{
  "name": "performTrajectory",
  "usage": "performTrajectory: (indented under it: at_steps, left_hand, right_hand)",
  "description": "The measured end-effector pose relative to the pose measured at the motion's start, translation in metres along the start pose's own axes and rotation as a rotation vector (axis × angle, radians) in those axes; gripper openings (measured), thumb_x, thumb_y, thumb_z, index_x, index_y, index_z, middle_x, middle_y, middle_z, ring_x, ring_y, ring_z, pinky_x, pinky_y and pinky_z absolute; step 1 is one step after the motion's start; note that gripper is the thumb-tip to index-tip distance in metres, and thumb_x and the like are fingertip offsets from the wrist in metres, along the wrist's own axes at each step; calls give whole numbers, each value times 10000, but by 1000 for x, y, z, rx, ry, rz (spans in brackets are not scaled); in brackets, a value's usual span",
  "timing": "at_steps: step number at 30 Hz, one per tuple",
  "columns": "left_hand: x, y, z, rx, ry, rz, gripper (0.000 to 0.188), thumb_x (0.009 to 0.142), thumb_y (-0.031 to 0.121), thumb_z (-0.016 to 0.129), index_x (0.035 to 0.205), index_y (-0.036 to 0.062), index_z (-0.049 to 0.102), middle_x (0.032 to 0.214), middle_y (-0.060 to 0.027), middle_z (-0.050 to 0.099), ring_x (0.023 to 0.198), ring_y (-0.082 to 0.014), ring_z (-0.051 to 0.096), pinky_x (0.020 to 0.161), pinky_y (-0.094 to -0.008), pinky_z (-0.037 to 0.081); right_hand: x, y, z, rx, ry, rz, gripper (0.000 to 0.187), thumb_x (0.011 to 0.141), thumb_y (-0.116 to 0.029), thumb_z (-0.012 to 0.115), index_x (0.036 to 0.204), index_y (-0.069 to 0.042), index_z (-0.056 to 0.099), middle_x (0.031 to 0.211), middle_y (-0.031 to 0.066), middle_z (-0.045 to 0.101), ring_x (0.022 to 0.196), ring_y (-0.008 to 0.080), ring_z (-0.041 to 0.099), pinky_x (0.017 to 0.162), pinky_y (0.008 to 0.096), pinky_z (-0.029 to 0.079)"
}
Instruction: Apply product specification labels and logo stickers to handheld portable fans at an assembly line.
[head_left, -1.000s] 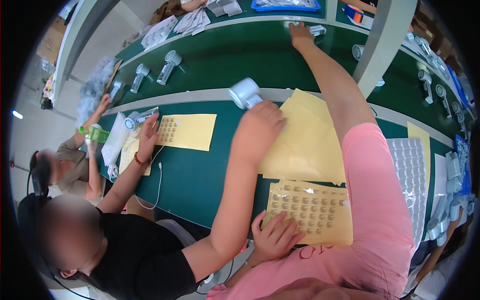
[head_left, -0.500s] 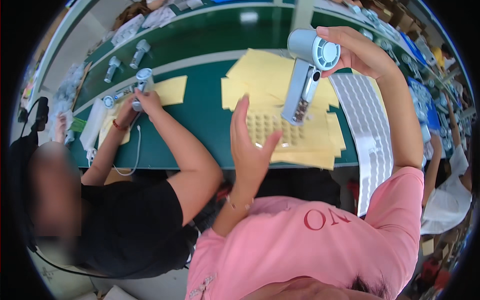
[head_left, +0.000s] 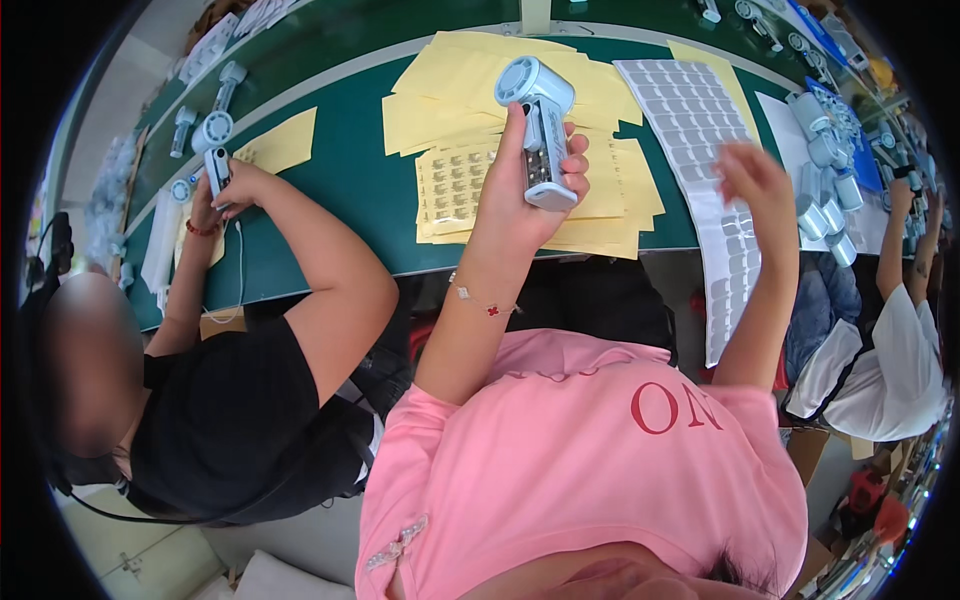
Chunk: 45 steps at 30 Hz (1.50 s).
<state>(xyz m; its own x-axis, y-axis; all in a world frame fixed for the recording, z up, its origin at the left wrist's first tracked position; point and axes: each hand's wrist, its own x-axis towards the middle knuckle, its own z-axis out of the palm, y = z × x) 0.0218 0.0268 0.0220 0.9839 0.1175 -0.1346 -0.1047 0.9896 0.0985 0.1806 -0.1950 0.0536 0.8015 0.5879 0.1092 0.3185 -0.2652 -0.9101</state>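
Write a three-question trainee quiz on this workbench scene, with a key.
1. True or false: the left hand grips a pale blue handheld fan.
2. What lies nearest the right hand? A) long sheet of grey stickers B) a cup C) a keyboard
3. What colour is the table surface?

Key: 1 true. 2 A. 3 green.

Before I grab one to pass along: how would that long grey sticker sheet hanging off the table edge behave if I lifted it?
Probably floppy: the sticker sheet already bends over the table edge and hangs down. Likely light, since it looks thin as paper. It may slide easily, lying loose near the right hand.
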Motion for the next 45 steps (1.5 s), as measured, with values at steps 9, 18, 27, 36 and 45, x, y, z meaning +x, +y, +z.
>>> performTrajectory:
  at_steps: [9, 18, 27, 36, 45]
  left_hand:
    - [1, -1, 4, -10, 5, -27, 542, 905, 472, 426, 1106, -30, 461, 860, -90, 525, 731, -180, 522, 624, -280, 485]
    - [-18, 26, -13, 639, 24, 395, 527, 926, 507, 317, 966, 9, 489, 769, -92, 557, 573, -137, 550, 545, -271, 501]
    - [-7, 26, -33, 1597, 489, 513, 462, 886, 454, 477, 801, 6, 549, 685, -122, 569, 607, -233, 545, 566, -331, 418]
    - [2, 14, -19, 2001, 535, 584, 431, 878, 398, 490, 770, -17, 531, 625, -194, 524, 617, -340, 513, 576, -437, 395]
    - [0, 13, -18, 1957, 530, 563, 423, 892, 377, 473, 762, -22, 521, 613, -198, 516, 598, -350, 511, 558, -441, 390]
  right_hand:
    - [-57, 37, 8, 52, 39, 202, 110, 827, -73, 596, 911, -5, 614, 770, 16, 610, 615, 61, 528, 533, 188, 401]
    - [6, -3, 127, -194, 49, -277, 103, 757, -35, 635, 838, 26, 616, 769, 129, 560, 643, 228, 584, 571, 298, 458]
    - [23, 11, 151, -410, 159, -270, 86, 744, -19, 650, 820, 15, 628, 774, 98, 588, 645, 180, 597, 583, 281, 467]
    - [28, 7, 125, -159, -160, -111, 67, 776, -21, 617, 831, 8, 594, 757, 77, 565, 628, 145, 570, 577, 246, 458]
    - [45, -1, 130, -146, -217, 132, 152, 818, -124, 620, 823, 16, 563, 684, 9, 535, 530, 56, 486, 493, 195, 406]
